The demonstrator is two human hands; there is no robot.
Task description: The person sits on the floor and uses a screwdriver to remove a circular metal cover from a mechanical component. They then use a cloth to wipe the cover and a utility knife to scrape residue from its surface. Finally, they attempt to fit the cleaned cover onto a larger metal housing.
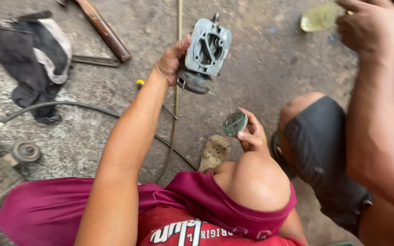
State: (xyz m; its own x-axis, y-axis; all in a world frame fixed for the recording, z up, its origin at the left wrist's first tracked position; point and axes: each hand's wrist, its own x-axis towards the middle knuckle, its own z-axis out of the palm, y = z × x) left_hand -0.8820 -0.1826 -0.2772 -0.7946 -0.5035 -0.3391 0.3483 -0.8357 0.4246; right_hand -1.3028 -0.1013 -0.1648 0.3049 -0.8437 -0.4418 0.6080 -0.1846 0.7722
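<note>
- The left hand is gripping a grey metal housing out in front of the body, fingers wrapped behind it, thumb up along its near edge, open face turned towards the camera.
- The right hand is pinching a small round green disc between its fingertips, just above the raised knee and below the housing.
- The housing is looking heavy for a one-handed hold; if the grip is loosening, it is likely dropping onto the concrete floor or onto the sandalled foot right beneath.
- The disc is being held only at its edge, so a slight slip could be sending it rolling off across the gritty ground, where dirt may be fouling it.
- A black hose and a thin rod are running past the feet, so a shifting foot may be catching on them.
- Another person's hand is holding something yellowish at the top right, close by; an elbow bump from that side could be jarring the work.
- The surface is bare, stained, rough concrete, with no bench; the person is squatting over it.
- A dark rag, a wooden-handled tool and a small pulley wheel are lying at the left.
- Daylight is falling evenly; no walls are showing.
</note>
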